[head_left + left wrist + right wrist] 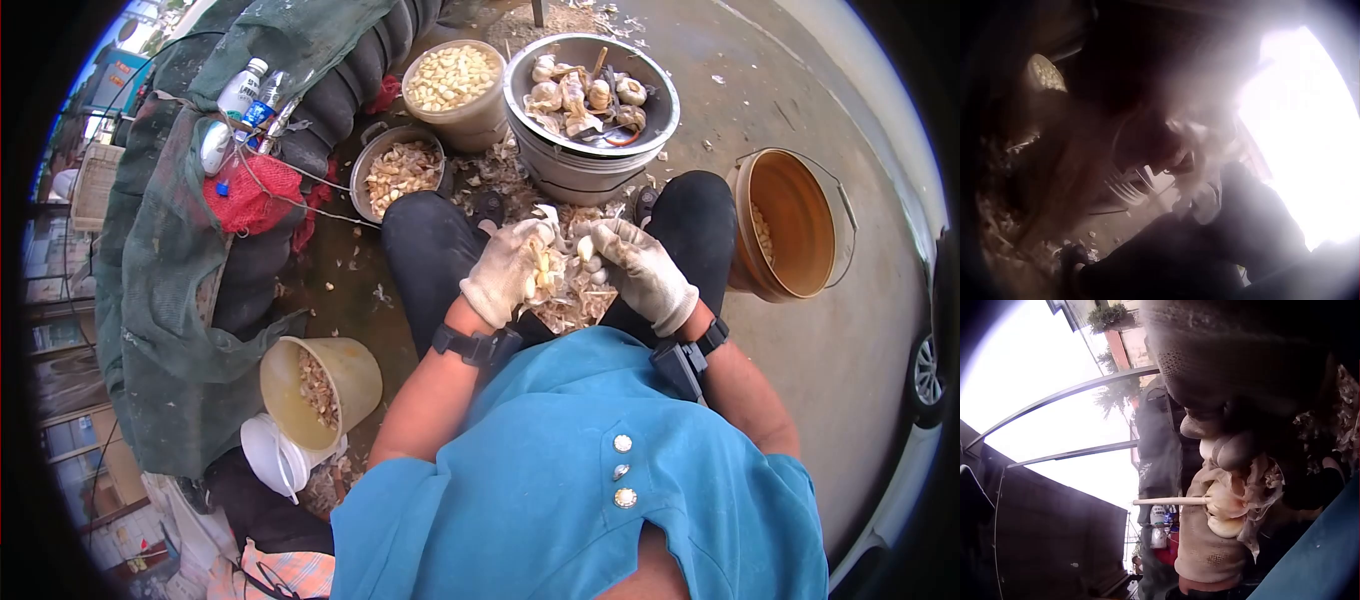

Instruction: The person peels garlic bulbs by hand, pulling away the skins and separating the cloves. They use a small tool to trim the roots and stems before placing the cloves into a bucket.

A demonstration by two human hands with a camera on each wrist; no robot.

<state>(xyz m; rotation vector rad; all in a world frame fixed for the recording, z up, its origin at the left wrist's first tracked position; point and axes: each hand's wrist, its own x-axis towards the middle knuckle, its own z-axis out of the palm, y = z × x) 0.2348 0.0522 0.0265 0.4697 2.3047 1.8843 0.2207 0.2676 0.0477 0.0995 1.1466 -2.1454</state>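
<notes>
Both hands wear pale knit gloves and meet between the knees. My left hand (508, 268) holds a partly peeled garlic bulb (1227, 497) with its stalk sticking out and loose papery skin hanging from it. Close beside it, my right hand (645, 268) pinches a pale garlic clove (585, 248) between thumb and fingertips. That clove also shows in the right wrist view, under the dark gloved fingers (1236, 450). Garlic skins (575, 312) lie in a heap below the hands. Glare and shadow blur most of the left wrist view.
Ahead stands a metal basin (520, 95) of unpeeled garlic bulbs on a bucket. Left of it are a bucket of peeled cloves (490, 118) and a smaller pot (362, 180) of cloves. An orange-brown bucket (790, 285) is at the right, a tilted cream bucket (360, 385) at the left.
</notes>
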